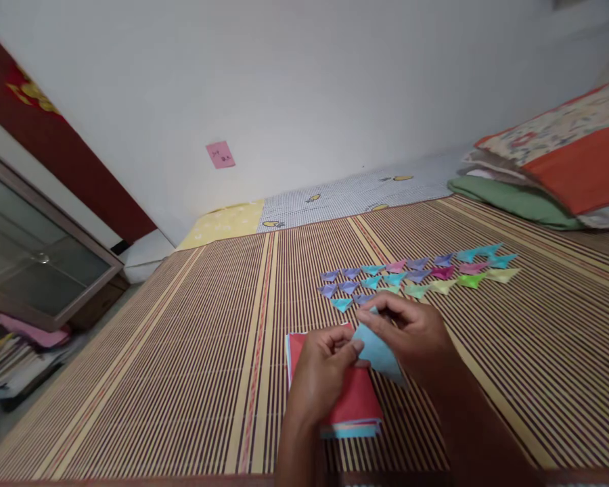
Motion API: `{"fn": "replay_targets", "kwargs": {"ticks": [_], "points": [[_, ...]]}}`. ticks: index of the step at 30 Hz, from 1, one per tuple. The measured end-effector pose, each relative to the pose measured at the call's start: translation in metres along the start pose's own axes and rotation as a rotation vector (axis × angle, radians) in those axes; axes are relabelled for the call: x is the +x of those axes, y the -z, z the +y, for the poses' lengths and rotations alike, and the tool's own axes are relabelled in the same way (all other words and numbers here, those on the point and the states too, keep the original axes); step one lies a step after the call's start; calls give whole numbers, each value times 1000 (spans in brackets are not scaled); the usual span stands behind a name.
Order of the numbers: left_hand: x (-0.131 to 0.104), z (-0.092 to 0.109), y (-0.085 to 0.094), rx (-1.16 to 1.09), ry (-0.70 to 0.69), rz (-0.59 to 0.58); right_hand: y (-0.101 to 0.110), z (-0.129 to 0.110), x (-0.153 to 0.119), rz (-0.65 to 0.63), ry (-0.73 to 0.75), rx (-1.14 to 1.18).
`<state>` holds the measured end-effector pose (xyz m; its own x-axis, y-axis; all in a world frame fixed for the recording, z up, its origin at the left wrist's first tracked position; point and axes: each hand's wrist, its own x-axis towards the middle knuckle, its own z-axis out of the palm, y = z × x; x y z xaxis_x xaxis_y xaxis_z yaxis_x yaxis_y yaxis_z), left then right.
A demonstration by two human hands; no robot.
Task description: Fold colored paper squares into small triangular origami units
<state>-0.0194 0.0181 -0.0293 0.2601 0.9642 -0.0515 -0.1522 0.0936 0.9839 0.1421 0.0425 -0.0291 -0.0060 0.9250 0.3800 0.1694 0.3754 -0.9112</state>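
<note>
Between my two hands is a light blue sheet of paper (378, 350), its shape partly hidden by my fingers. My left hand (327, 362) pinches its left corner between thumb and fingers. At the upper edge, my right hand (411, 331) grips the same paper with fingertips pressed together. Below the left hand lies a stack of coloured paper (358, 402), red on top with blue and white edges showing. Just beyond the hands, several small folded paper pieces (370, 283) sit in rows, in purple, turquoise, pink, green and yellow.
A striped bamboo mat (197, 352) covers the bed. Folded bedding (578, 162) is piled at the right. A pink note (220, 155) sticks to the white wall. At the left stand a glass-fronted cabinet (35, 250) and a heap of books (10, 358).
</note>
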Motion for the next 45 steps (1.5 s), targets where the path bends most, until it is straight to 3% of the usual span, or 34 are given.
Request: {"fn": "replay_targets", "kwargs": {"ticks": [3, 5, 7, 13, 17, 31, 45], "points": [[3, -4, 5, -37, 18, -13, 7, 0, 1, 230, -53, 77], [6, -7, 11, -118, 3, 3, 12, 0, 3, 300, -68, 111], [8, -9, 15, -239, -11, 19, 15, -1, 3, 251, -66, 128], [7, -7, 17, -457, -23, 1, 4, -6, -4, -186, -168, 249], [6, -8, 17, -480, -27, -7, -1, -10, -7, -298, -185, 256], [7, -6, 18, -605, -48, -56, -2, -6, -7, -332, -198, 374], [5, -4, 17, -477, -58, 13, -2, -6, -6, -333, -203, 284]]}}
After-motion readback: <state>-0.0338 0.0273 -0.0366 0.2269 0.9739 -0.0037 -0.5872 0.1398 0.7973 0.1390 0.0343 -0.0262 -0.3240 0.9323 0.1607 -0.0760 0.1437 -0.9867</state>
